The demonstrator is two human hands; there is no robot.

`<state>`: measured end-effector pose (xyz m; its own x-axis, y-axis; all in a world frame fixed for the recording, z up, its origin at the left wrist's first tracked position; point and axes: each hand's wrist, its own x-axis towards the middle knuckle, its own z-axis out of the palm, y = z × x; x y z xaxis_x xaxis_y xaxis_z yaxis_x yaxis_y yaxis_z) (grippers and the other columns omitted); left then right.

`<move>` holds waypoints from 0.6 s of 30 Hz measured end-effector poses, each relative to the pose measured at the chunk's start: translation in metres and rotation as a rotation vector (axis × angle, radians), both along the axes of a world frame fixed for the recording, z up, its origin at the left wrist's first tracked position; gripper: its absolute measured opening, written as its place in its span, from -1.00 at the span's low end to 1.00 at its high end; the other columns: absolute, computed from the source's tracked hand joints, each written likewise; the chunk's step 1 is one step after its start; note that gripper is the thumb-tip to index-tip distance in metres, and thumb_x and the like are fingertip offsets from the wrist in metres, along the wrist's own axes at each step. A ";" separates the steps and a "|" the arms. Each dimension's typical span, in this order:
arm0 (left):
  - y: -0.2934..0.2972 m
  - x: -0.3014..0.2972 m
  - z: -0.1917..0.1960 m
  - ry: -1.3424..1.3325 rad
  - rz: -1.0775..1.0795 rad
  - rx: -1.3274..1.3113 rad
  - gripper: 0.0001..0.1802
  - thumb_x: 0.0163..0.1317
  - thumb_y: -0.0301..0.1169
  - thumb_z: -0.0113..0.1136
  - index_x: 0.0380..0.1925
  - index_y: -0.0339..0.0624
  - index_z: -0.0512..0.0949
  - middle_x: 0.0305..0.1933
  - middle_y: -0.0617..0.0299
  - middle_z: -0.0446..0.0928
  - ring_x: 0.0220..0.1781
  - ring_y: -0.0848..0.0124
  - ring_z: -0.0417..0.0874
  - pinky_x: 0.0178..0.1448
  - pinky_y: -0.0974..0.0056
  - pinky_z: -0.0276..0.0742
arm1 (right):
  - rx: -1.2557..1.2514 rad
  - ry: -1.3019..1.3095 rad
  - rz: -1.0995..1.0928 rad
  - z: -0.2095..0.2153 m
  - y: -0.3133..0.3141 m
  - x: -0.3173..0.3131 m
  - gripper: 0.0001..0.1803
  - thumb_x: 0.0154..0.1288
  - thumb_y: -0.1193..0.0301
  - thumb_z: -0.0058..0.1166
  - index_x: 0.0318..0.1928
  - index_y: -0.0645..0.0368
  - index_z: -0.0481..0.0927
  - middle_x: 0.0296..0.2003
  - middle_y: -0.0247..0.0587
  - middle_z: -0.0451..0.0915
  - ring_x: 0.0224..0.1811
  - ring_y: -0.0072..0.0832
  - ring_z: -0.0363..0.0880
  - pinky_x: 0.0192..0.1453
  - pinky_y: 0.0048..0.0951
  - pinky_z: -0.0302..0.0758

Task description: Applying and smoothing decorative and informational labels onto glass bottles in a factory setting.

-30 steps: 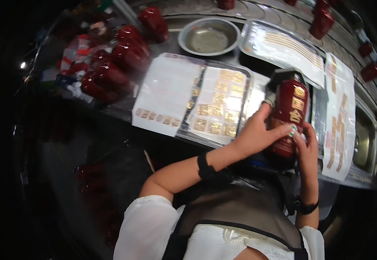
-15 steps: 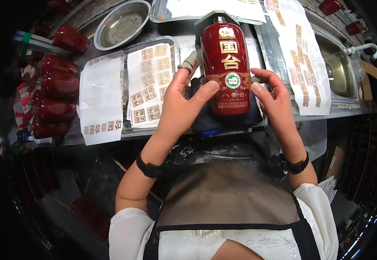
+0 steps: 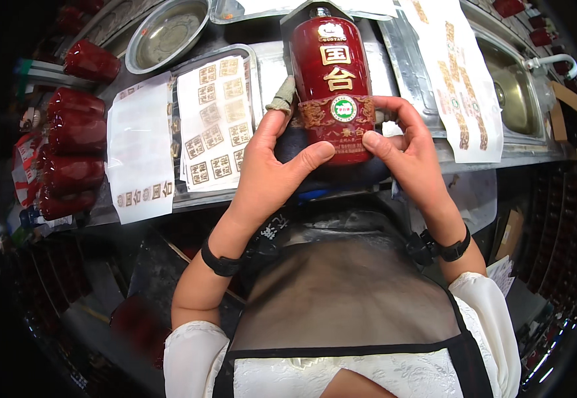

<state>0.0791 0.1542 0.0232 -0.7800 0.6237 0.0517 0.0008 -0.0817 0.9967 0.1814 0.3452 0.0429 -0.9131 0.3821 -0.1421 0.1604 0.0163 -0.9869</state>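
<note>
A dark red glossy bottle [image 3: 335,73] with gold characters and a dark neck lies in front of me on a dark cloth pad [image 3: 295,142], its neck pointing away. Around its lower part runs a patterned band with a round green-and-white emblem [image 3: 344,109]. My left hand [image 3: 268,162] is at the bottle's lower left, thumb on the glass below the band, a cloth finger cot [image 3: 282,96] on one finger. On the lower right side, my right hand [image 3: 407,142] presses its thumb near the base, fingers curled along the edge and partly hidden.
Sheets of gold stickers [image 3: 215,116] lie on a metal tray to the left, beside a whiter sheet [image 3: 139,146]. Several red bottles [image 3: 73,142] stand far left. Behind is a metal bowl [image 3: 169,36]. A long sticker sheet [image 3: 457,86] and a sink [image 3: 517,99] are right.
Both thumbs have slid down from the band toward the bottle's base. My right hand has closed in on the bottle's side. The whole view has shifted slightly.
</note>
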 end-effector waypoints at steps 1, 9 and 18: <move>0.000 0.000 0.000 0.006 0.008 0.004 -0.18 0.21 -0.33 0.46 0.39 -0.39 0.27 0.34 0.04 0.45 0.35 0.36 0.44 0.43 0.26 0.31 | -0.037 0.011 0.008 0.001 0.000 -0.001 -0.41 0.29 0.39 0.34 0.24 0.30 0.40 0.04 -0.26 0.54 -0.48 -0.90 0.44 -0.45 -0.79 0.34; 0.002 0.000 -0.008 -0.082 0.027 0.056 -0.30 0.27 -0.31 0.42 0.31 -0.37 0.36 0.25 0.11 0.51 0.28 0.42 0.48 0.38 0.28 0.35 | -0.116 0.045 0.005 0.000 -0.001 -0.001 -0.41 0.32 0.38 0.32 0.25 0.31 0.38 0.10 -0.20 0.52 -0.36 -0.81 0.59 -0.36 -0.76 0.45; 0.002 -0.002 -0.009 -0.029 0.017 0.030 -0.29 0.26 -0.32 0.42 0.32 -0.37 0.35 0.25 0.11 0.52 0.29 0.40 0.47 0.40 0.28 0.33 | -0.082 0.024 0.009 -0.001 0.002 -0.001 -0.36 0.30 0.37 0.35 0.28 0.32 0.35 0.14 -0.14 0.48 -0.32 -0.75 0.62 -0.30 -0.76 0.50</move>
